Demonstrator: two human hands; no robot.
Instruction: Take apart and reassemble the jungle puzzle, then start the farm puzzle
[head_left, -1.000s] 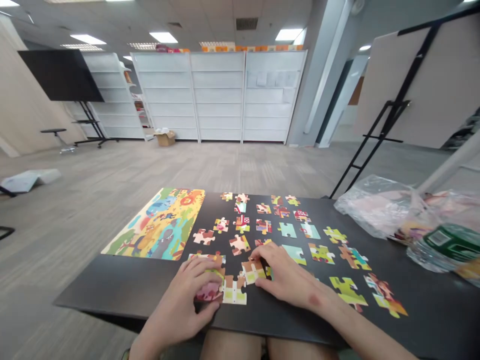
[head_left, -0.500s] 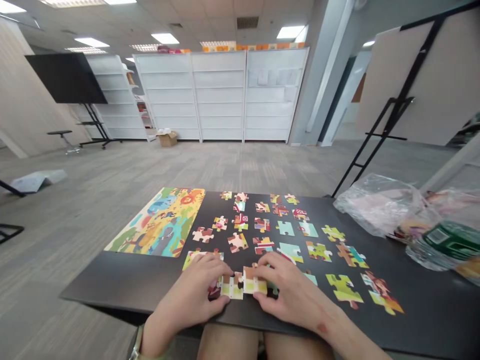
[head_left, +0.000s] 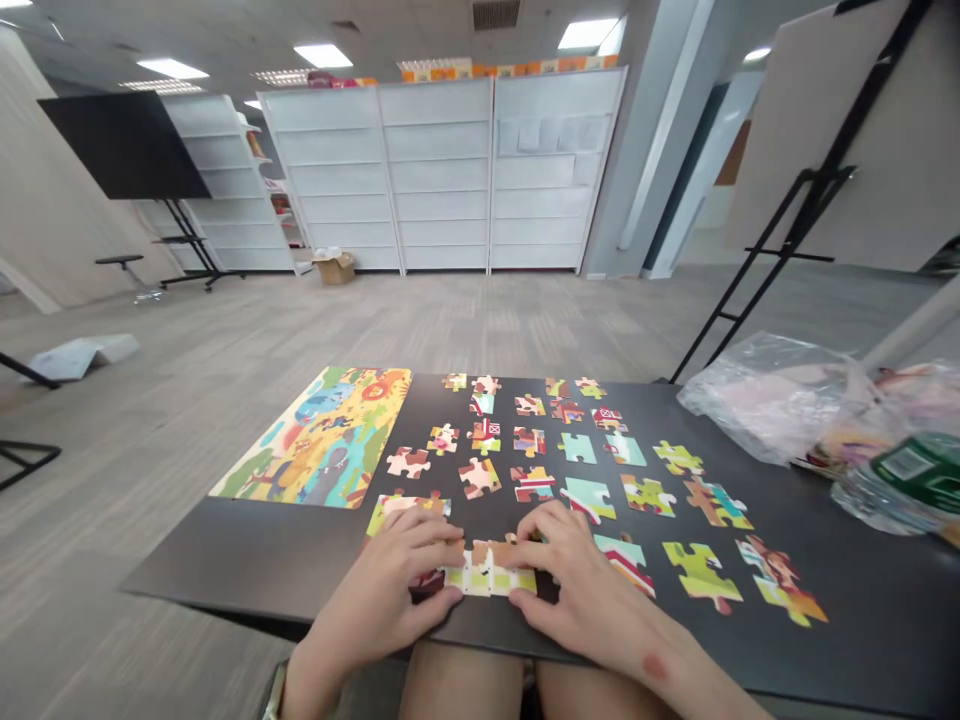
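Observation:
Near the table's front edge, my left hand (head_left: 397, 572) closes its thumb and fingers on a jigsaw piece (head_left: 456, 579) with a white fence and yellow-green ground. My right hand (head_left: 576, 570) pinches a matching jigsaw piece (head_left: 511, 581) from the right. The two pieces meet edge to edge, flat on the black table, and appear joined; the fingers cover their outer parts. A partly assembled puzzle section (head_left: 409, 505) shows behind my left hand. Just beyond my right hand lies a light blue piece with a red stripe (head_left: 626, 562).
Several loose jigsaw pieces (head_left: 480, 478) lie spread over the black table (head_left: 285, 555). A colourful animal picture sheet (head_left: 322, 440) rests at the left. On the right are a clear plastic bag (head_left: 772, 400) and a plastic bottle with a green label (head_left: 904, 485).
My right hand's piece has moved left and closed the gap to the left hand's piece, so their edges now meet. The camera view has shifted slightly.

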